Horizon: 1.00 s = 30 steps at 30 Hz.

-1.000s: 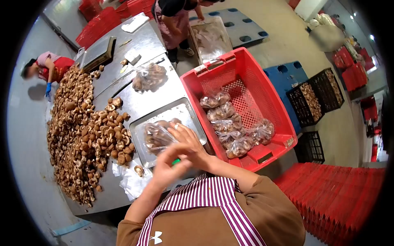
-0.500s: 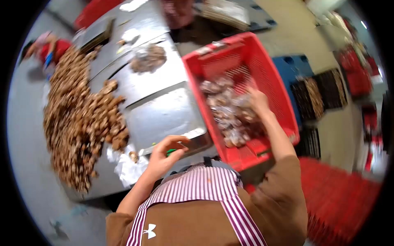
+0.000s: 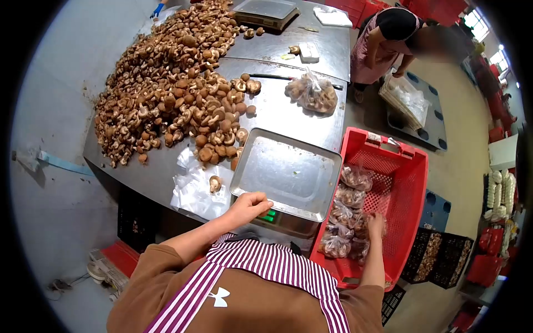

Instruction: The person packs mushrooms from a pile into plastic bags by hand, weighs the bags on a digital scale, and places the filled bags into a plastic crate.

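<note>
My right hand (image 3: 376, 225) reaches into the red crate (image 3: 413, 206), its fingers over bags of mushrooms (image 3: 348, 198); what they grip is too small to make out. My left hand (image 3: 251, 207) hovers with curled fingers at the near edge of the metal tray (image 3: 288, 175), which holds only small specks and sits on a scale with a green display (image 3: 268, 215). Left of the tray, one mushroom (image 3: 215, 183) lies on white plastic bags (image 3: 191, 186). A large heap of loose mushrooms (image 3: 172, 89) covers the table's left side.
A tied bag of mushrooms (image 3: 312, 94) stands beyond the tray. A second scale (image 3: 266, 11) is at the back. Another person (image 3: 386, 41) stands beyond the crate by a blue pallet (image 3: 436, 119). Black crates (image 3: 438, 255) are on the floor at right.
The bag of mushrooms has left the tray, and my right hand has moved from it into the red crate. My left hand stays near the tray. The view has turned toward the left.
</note>
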Tool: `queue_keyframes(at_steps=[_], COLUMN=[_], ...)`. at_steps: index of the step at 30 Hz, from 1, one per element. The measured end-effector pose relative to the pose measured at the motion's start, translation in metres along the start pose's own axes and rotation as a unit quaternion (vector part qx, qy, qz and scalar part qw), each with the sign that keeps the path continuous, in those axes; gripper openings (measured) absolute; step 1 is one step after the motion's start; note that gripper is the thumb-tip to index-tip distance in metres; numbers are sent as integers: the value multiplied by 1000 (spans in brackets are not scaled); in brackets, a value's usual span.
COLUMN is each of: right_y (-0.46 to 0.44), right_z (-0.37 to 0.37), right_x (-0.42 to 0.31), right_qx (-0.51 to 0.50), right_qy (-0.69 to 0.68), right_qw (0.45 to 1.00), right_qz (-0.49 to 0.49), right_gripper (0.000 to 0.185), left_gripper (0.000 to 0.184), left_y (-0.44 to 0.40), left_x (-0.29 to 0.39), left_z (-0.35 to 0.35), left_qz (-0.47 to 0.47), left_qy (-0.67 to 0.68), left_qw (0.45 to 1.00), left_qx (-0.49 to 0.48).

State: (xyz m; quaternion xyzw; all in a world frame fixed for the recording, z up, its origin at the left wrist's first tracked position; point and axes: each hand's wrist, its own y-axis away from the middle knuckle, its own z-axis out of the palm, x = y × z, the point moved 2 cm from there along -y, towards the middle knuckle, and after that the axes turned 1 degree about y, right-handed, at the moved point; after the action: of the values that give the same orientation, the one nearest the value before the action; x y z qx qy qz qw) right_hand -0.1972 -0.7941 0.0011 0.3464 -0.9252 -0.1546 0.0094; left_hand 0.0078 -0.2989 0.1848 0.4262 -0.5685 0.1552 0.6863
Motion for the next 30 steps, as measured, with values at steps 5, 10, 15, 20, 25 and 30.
queue_keyframes(at_steps=[5, 10, 15, 20, 25, 30], right_y=[-24, 5, 40, 141, 243, 280], right_z=[-77, -135, -133, -118, -54, 36], right_x=[-111, -252, -348, -436, -520, -585], right_qx=[176, 79, 23, -114, -205, -146], right_qy=[-284, -465, -513, -475, -348, -207], right_qw=[928, 852, 807, 791, 765, 767], right_qz=[-162, -226, -293, -369, -502, -589], right_gripper=[18, 17, 22, 10, 13, 19], left_gripper=[34, 9, 15, 14, 14, 20], left_y=[2, 4, 25, 44, 82, 95], left_x=[-13, -37, -45, -121, -153, -162], left_z=[-5, -19, -52, -107, -176, -216], left_qz=[-25, 51, 68, 58, -62, 4], left_qy=[-13, 3, -92, -86, -88, -205], left_qw=[999, 996, 984, 964, 910, 869], left_qx=[28, 74, 135, 246, 401, 451])
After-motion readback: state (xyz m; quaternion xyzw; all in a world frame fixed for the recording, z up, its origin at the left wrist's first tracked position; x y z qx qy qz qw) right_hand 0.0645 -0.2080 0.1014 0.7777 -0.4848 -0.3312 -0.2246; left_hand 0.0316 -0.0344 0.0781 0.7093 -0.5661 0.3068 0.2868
